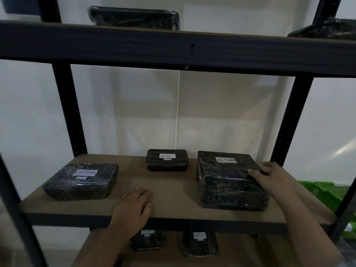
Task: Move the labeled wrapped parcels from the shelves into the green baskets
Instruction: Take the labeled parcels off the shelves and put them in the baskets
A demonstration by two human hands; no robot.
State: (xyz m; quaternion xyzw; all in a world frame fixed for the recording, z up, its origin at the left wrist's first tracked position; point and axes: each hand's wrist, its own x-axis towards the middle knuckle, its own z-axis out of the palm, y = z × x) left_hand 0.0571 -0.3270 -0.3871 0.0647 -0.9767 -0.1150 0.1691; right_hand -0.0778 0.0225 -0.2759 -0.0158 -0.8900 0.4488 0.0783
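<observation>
1. Nearest the camera, on the lower shelf (pixel 250 251), two small black-wrapped parcels with white labels sit side by side; their labels are too blurred to read.
2. On the front part of the middle shelf (pixel 173 191), the left hand (pixel 134 204) lies palm down, fingers loosely spread and holding nothing, on the bare board between two parcels.
3. The right hand (pixel 269 180) is open, its fingers laid over the right top edge of the large parcel (pixel 231 182); it touches the wrap but has not closed around it.
4. The coming move turns on this: the large parcel lies directly under and to the left of the right hand, its long axis running front to back. The right hand is plainly the nearer; the left is well apart across bare board.
5. The large parcel is a boxy block in glossy, wrinkled black film, with a white label reading RETURN near its far edge.
6. To the left, a flatter parcel (pixel 81 182) bears the same word; further back, a small parcel (pixel 167 160) does too.
7. A green basket (pixel 323 191) shows low at the right, beyond the shelf post.
8. On the top shelf (pixel 173 45), more black-wrapped parcels rest, labels unseen.
</observation>
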